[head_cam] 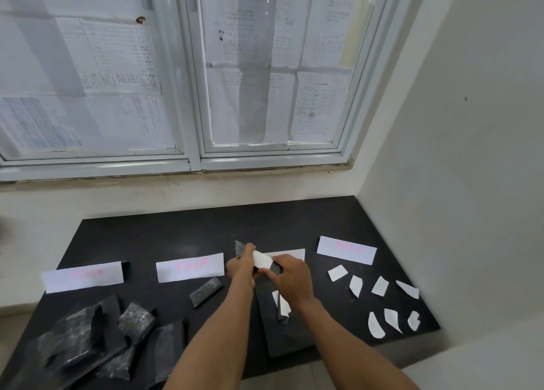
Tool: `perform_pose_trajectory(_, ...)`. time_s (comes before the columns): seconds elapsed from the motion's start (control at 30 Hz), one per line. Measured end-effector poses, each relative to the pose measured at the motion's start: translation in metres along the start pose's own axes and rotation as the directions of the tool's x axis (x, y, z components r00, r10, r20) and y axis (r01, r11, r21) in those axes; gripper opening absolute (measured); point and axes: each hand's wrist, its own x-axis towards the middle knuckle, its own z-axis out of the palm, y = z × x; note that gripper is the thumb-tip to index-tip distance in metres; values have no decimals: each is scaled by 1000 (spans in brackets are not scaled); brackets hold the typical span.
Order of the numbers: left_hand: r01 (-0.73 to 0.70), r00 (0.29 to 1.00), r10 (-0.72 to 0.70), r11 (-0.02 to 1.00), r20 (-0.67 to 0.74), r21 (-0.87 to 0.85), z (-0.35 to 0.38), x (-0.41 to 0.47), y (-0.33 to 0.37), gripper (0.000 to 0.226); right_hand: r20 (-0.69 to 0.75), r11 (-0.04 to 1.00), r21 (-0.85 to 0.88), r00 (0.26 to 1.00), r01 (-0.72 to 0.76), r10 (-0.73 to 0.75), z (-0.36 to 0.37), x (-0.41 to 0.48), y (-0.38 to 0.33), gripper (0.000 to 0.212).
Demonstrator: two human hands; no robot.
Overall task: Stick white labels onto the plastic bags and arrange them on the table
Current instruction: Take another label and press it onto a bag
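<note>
Both hands meet above the black table point(182, 230). Left hand point(243, 267) closed around a dark plastic bag point(242, 249); right hand point(290, 274) pinches its other end, a white label point(263, 259) across the bag between them. Below the right wrist lies a labelled bag point(282, 307). Loose white labels point(379, 286) sit right of the right hand. Unlabelled bags point(97, 336) are heaped left of the left forearm, one bag point(205, 291) just beside it. Paper signs point(190, 267) stand behind.

A black table point(182, 230) stands in a corner under a white-framed window point(194, 95) whose panes are covered with printed papers point(117, 57), with a plain pale wall point(471, 154) at the right and soft daylight coming through.
</note>
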Motion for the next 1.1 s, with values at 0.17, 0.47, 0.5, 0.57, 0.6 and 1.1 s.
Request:
perform_pose_trajectory(0.17, 44, 984, -62, 993, 168, 107, 9, 8, -6, 51, 152, 988, 18, 977, -153, 149, -4, -6, 20, 39)
perform_pose_trajectory(0.47, 82, 979, -153, 903, 138, 421, -4, 18, -15, 49, 54, 731, -8, 730, -682, 682, 7, -46, 84, 33)
perform_pose_trajectory(0.5, 98, 980, -161, 905, 119, 415, -9, 20, -17, 47, 73, 706, -26, 703, -708, 708, 10, -50, 89, 34)
perform_pose_trajectory(0.57, 127, 980, -178, 900, 85, 418, -21, 20, -21, 46, 99, 657, -53, 651, -752, 753, 16, -56, 95, 37)
perform_pose_trajectory(0.6, 141, 981, -183, 897, 62, 418, -27, 21, -22, 46, 115, 642, -58, 634, -764, 765, 20, -58, 96, 37)
perform_pose_trajectory(1.1, 68, 978, 116, 605, -172, 794, -103, 47, -36, 27, 182, 614, -312, 589, -725, 787, 42, -60, 86, 50)
